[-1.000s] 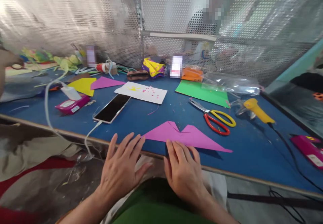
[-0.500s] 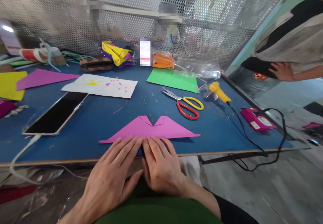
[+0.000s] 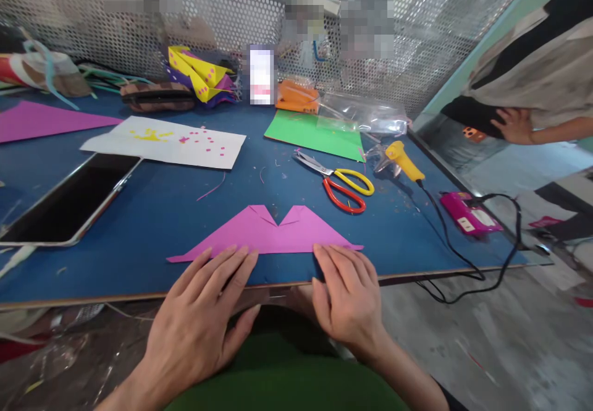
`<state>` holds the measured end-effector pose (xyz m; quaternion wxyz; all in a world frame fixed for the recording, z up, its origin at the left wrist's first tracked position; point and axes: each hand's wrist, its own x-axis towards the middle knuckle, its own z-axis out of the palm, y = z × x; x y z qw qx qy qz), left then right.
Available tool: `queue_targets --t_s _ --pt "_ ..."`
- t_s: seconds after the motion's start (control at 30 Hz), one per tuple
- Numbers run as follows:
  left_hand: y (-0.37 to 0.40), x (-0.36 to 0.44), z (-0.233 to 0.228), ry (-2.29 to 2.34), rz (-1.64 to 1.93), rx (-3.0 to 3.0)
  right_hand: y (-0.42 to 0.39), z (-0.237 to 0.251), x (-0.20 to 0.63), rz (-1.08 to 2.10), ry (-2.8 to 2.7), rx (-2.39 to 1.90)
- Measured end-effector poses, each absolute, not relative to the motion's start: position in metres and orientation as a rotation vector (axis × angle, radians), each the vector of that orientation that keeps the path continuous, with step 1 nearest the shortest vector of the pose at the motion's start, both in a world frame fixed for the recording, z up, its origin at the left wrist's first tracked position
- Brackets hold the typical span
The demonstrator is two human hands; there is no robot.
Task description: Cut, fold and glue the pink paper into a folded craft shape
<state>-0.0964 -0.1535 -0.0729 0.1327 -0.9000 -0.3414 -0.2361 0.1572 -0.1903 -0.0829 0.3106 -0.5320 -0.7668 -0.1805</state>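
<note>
A folded sheet of pink paper lies flat near the front edge of the blue table, with a V-shaped notch in its far side. My left hand has its fingers stretched out, and their tips rest on the paper's near edge, left of the middle. On the right part of that same edge lie the fingertips of my right hand, palm down and fingers extended. Beyond the paper, scissors with one red and one yellow handle lie with their blades apart.
A black-screened phone and a white paper with small cutouts are at left. Green sheets lie at the back. A yellow glue gun trails a cord to a magenta box. Another person stands at right.
My right hand has slid rightward along the paper's near edge, away from my left hand. My left hand stays on the left part. The camera view has shifted slightly.
</note>
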Motion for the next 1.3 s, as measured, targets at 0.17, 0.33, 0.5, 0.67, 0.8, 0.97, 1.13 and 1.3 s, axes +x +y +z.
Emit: queue_targets --t_s 0.17,0.33,0.5,0.67,0.8,0.97,1.13,1.3 --pt "-0.153 -0.096 -0.076 -1.003 -0.681 -2.597 -0.194 -0.083 0.176 -0.558 -1.994 -1.440" --pt "-0.153 -0.092 -0.071 -0.962 -0.602 -2.567 -0.195 -0.084 0.171 -0.591 -1.955 -1.491" --pt "-0.153 -0.081 -0.063 -0.972 -0.458 -2.503 -0.197 -0.084 0.173 -0.534 -1.956 -1.508" --pt "-0.152 -0.079 -0.066 -0.987 -0.483 -2.477 -0.196 -0.087 0.182 -0.532 -1.938 -1.452" --pt "-0.151 -0.080 -0.071 -1.009 -0.512 -2.463 -0.196 -0.091 0.189 -0.551 -1.912 -1.453" --pt "-0.152 -0.079 -0.071 -1.038 -0.528 -2.468 -0.199 -0.094 0.195 -0.603 -1.846 -1.500" --pt "-0.155 -0.077 -0.066 -1.050 -0.564 -2.496 -0.202 -0.095 0.193 -0.638 -1.836 -1.545" --pt "-0.155 -0.068 -0.066 -0.998 -0.685 -2.530 -0.203 -0.094 0.191 -0.642 -1.846 -1.552"
